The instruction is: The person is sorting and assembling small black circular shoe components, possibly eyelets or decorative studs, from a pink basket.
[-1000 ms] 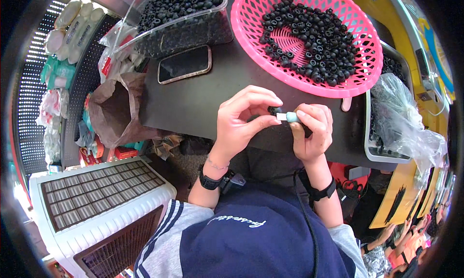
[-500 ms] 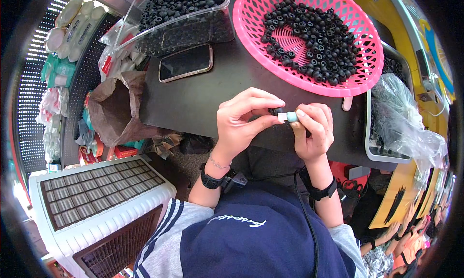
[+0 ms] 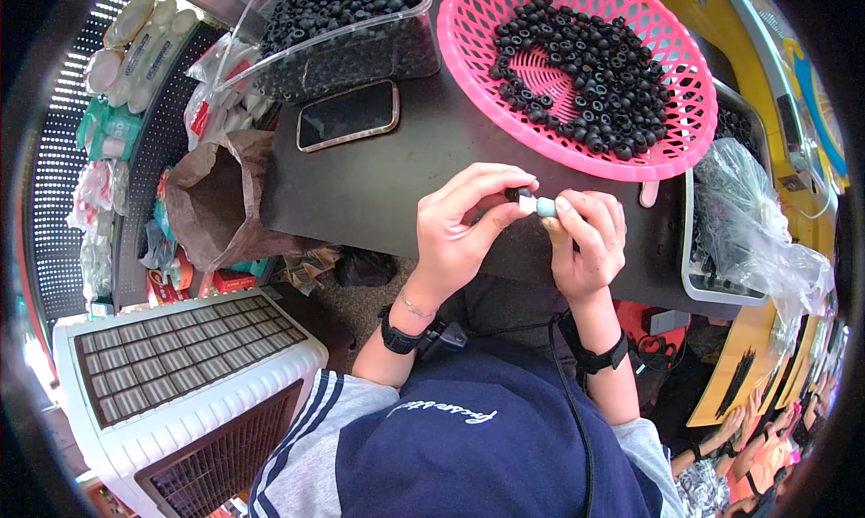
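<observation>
My left hand and my right hand meet over the dark table, fingertips together. Between them sits a small part with a white and pale blue end, and a small black ring shows at the left fingertips. My right thumb and forefinger pinch the pale blue end. Just beyond the hands a pink round basket holds several small black rings. Both wrists wear black bands.
A clear plastic tub of black rings stands at the back left, with a phone lying face up in front of it. A brown paper bag hangs off the table's left edge. A white crate stands lower left; a clear plastic bag lies right.
The hands have stayed in nearly the same place, with the fingers shifting slightly around the small part. Nothing else has moved.
</observation>
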Available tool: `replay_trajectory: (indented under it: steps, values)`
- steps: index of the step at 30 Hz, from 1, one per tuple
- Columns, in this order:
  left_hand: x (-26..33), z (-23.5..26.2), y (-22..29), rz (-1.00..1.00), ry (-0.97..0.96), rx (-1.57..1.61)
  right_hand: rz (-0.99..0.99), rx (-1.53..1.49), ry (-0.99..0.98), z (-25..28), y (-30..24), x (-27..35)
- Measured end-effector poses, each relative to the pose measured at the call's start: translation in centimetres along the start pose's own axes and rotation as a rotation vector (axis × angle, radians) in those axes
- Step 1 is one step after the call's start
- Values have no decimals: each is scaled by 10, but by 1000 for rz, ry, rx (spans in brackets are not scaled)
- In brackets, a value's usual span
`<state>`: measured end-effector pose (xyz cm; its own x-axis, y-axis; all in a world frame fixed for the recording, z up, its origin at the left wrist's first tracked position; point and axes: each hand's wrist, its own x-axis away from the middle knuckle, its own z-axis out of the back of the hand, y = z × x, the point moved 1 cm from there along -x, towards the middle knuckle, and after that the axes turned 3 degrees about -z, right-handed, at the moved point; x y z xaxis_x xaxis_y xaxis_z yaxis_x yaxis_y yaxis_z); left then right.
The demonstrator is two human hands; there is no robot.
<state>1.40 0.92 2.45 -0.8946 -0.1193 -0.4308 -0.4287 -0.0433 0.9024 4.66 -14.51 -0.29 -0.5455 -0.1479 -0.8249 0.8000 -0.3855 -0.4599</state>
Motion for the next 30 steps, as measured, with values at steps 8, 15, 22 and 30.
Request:
replay_trajectory:
  steps: [8,15,22,30]
  values:
    - [0,-1,0,20,18,-53,6,59,-5,0,-1,-1]
    - [1,-6,2,95,19,79,1,58,31,-1,1,0]
    - [2,-9,5,217,24,268,-158,-108,120,-2,11,14]
    - [1,-3,-4,60,-32,153,-188,-145,110,-4,12,14]
